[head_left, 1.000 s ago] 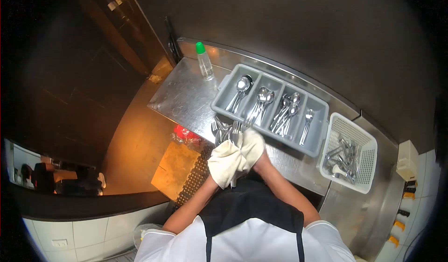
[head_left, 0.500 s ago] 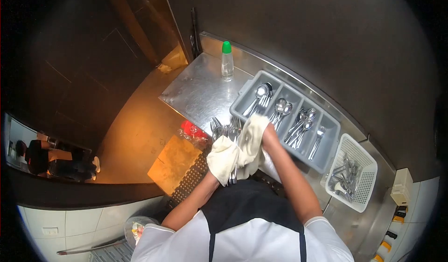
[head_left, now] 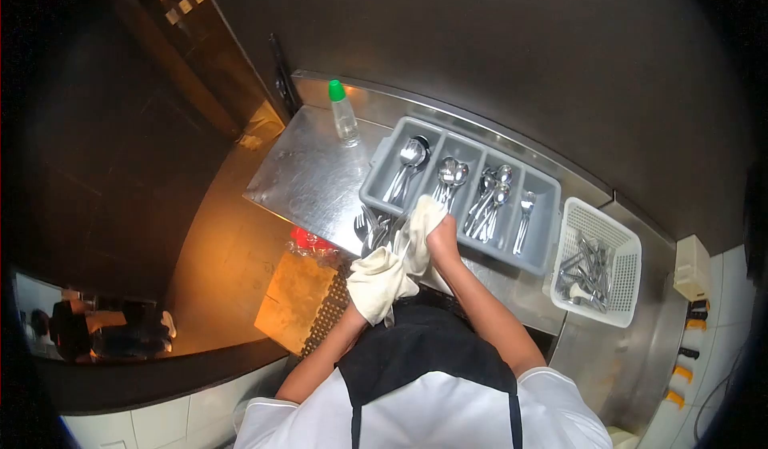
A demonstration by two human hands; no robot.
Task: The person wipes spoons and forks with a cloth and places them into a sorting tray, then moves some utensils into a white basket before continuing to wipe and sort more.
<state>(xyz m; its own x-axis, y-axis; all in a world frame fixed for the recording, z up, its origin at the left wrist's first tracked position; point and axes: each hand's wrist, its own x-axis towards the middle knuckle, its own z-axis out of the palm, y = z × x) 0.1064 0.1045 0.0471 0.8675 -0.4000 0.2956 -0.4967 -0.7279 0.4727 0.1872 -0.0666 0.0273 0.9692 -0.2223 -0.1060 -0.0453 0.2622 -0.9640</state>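
Note:
A bunch of forks sticks up out of a cream cloth wrapped over my left hand, which is closed around them with its fingers hidden. My right hand is closed on another part of the cloth, beside the tops of the forks. Just beyond my hands, a grey cutlery tray sits on the steel counter. Large spoons lie in its left compartment, with more spoons and smaller spoons in the middle ones. A few forks lie in the right compartment.
A white perforated basket of loose cutlery stands right of the tray. A clear bottle with a green cap is at the back left of the steel counter. Below the counter's left edge is a red bagged item. Another person is at far left.
The view has shifted, so the tray and bottle appear further left. My right hand with the cloth has moved slightly against the forks; the left still holds the bunch.

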